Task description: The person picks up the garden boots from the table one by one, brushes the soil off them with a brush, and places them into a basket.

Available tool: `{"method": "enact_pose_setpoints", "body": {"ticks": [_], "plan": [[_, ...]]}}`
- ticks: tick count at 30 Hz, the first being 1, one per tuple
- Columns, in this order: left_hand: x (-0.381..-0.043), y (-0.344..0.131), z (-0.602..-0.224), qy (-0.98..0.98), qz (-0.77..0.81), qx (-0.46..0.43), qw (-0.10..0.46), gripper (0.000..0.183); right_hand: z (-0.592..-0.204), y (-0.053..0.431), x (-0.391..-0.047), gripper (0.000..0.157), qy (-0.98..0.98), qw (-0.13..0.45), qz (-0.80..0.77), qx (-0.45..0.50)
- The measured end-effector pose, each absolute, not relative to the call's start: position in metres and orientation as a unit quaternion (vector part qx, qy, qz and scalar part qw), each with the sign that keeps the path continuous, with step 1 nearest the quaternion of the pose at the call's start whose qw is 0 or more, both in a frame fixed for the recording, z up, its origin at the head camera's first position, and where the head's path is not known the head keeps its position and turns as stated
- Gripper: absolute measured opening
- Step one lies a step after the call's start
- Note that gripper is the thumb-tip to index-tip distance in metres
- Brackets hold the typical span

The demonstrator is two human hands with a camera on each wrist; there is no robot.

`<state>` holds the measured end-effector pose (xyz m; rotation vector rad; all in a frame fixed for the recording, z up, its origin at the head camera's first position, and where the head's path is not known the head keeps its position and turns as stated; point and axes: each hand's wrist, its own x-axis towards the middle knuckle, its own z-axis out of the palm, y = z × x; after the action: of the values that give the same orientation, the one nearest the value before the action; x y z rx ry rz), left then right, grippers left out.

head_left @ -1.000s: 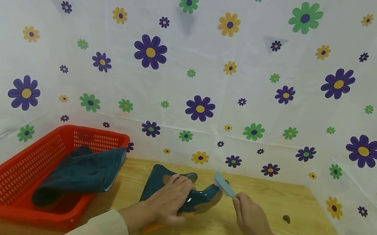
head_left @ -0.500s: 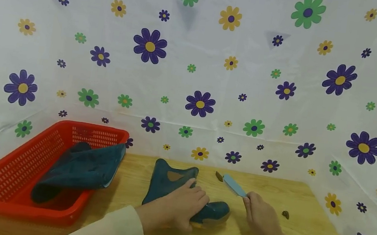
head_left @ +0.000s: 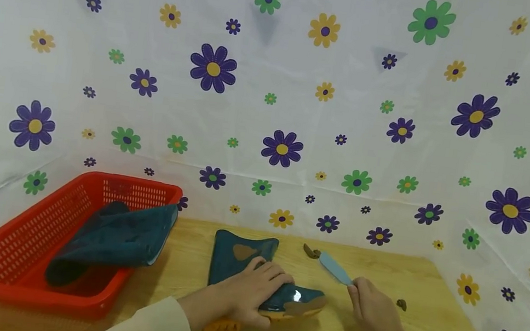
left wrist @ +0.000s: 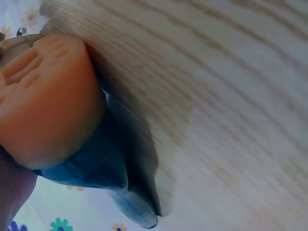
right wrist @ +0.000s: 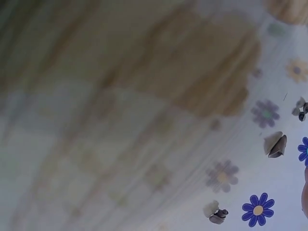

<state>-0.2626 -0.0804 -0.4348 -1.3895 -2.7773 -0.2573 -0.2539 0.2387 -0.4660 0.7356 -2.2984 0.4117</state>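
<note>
A dark teal rubber boot (head_left: 295,297) with brown patches lies on its side on the wooden table, its toe pointing right. My left hand (head_left: 249,290) grips it around the ankle, fingers over the top. Its orange heel (left wrist: 57,106) faces close to the camera in the left wrist view, with the teal shaft (left wrist: 96,161) beyond. To the right of the toe, my right hand (head_left: 373,311) holds a light blue brush (head_left: 335,268) by the handle, apart from the boot. The brush's bristles are hidden underneath. Only an edge of my right hand shows in the right wrist view.
A red plastic basket (head_left: 103,292) stands at the left with another teal boot (head_left: 122,236) inside, its shaft over the rim. Small brown lumps (head_left: 311,251) lie beyond the brush tip, and another brown lump (head_left: 402,304) lies farther right. A flowered cloth (head_left: 251,114) encloses the table.
The brush has left the boot's toe and moved right and nearer me. The raised toe has come down, and the boot has rolled so its orange sole edge shows.
</note>
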Motion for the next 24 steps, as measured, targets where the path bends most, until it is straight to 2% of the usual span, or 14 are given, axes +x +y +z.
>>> {"method": "enact_pose_setpoints", "body": {"ticks": [8,15,19,24], "plan": [[-0.267,-0.088,-0.44,-0.897,-0.099,-0.43,0.008,0.084,-0.473,0.245,-0.251,0.012,-0.865,0.354,0.158,0.319],[-0.261,-0.094,-0.432,-0.904,-0.039,-0.426,-0.005,0.086,-0.475,0.25,-0.255,0.039,-0.848,0.379,0.124,0.351],[-0.256,-0.092,-0.434,-0.901,-0.111,-0.418,-0.04,0.085,-0.472,0.253,-0.255,0.046,-0.843,0.387,0.122,0.354],[-0.256,-0.095,-0.442,-0.891,-0.2,-0.407,-0.016,0.082,-0.471,0.253,-0.256,0.044,-0.846,0.382,0.123,0.351]]}}
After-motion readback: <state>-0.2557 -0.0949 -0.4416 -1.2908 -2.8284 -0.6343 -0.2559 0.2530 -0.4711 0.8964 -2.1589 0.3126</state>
